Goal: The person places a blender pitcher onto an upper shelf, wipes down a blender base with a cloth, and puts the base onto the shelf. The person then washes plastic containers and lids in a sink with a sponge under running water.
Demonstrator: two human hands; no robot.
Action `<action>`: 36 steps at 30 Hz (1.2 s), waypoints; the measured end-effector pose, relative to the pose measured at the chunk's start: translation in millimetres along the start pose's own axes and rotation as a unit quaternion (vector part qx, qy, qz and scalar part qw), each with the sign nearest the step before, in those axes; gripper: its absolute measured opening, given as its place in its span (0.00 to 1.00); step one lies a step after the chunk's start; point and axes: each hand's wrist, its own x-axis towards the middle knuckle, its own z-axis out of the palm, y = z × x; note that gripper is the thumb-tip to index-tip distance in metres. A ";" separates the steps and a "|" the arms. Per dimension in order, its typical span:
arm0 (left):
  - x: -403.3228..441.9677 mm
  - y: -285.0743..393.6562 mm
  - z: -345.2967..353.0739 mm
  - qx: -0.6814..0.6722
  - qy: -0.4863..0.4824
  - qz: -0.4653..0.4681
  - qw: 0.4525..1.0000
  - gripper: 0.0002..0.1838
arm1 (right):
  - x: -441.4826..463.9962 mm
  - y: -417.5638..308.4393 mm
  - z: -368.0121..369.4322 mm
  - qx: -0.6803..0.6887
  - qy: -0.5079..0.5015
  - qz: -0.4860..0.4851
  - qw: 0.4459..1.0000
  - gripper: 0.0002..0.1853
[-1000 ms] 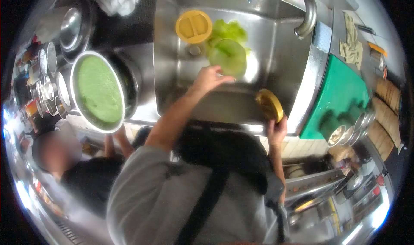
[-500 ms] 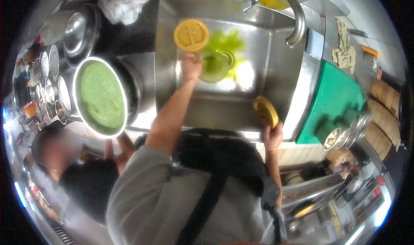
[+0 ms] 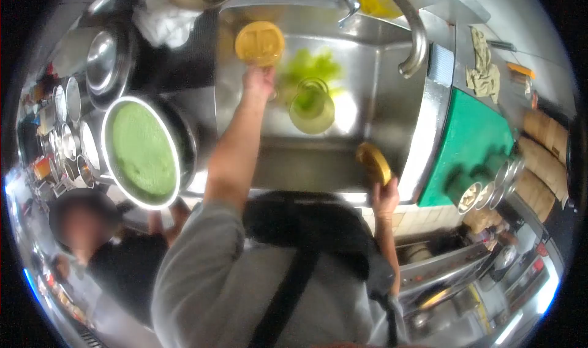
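Left hand [image 3: 259, 82]: fingertips meet the edge of a round, ridged yellow lid [image 3: 260, 44] at the sink's [image 3: 275, 164] 11 o'clock; grip unclear. Right hand [image 3: 385, 196]: fingers clasp a tilted yellow disc [image 3: 373, 164] at 5. Between them, a round, translucent green tub [image 3: 313, 112] meets limp leaves [image 3: 309, 66]. The curved metal tap [image 3: 419, 39] overhangs 1; a green-filled pot [image 3: 142, 149] sits at 9, a flat board [image 3: 467, 146] at 3.

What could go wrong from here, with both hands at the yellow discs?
The left hand is at the disc by the sink's far-left corner; pulling back, it might knock the greenish container.
The right hand has the other disc by its edge, so it could slip.
The pot of green liquid stands beside the sink, near the left forearm; a bump might spill it.
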 end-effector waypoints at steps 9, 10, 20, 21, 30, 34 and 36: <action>-78.1 -52.8 95.0 0.129 -0.072 0.068 0.987 0.21 | 2.4 -8.6 -1.7 0.019 -0.006 0.006 1.000 0.19; -89.7 -53.0 121.1 0.100 -0.109 0.054 0.988 0.22 | 2.0 -8.1 -3.3 0.003 -0.009 0.006 1.000 0.19; -79.5 -64.5 180.3 -0.141 -0.312 -0.002 0.939 0.19 | 4.7 -14.4 -7.7 -0.022 -0.010 0.003 1.000 0.18; -87.2 -62.3 177.3 -0.140 -0.313 -0.006 0.939 0.19 | 4.2 -13.2 -8.4 -0.023 -0.008 0.007 1.000 0.18; -77.2 -69.1 175.0 -0.053 -0.355 0.041 0.933 0.14 | 3.7 -8.5 -4.5 -0.033 -0.034 0.010 0.999 0.23; -71.8 -61.6 189.3 0.051 -0.303 -0.002 0.952 0.18 | 5.5 -9.8 -6.2 -0.037 -0.037 0.003 0.999 0.24; -82.8 -56.5 181.9 0.193 -0.178 0.137 0.955 0.19 | 4.3 -10.6 -7.0 -0.043 -0.048 0.016 0.998 0.24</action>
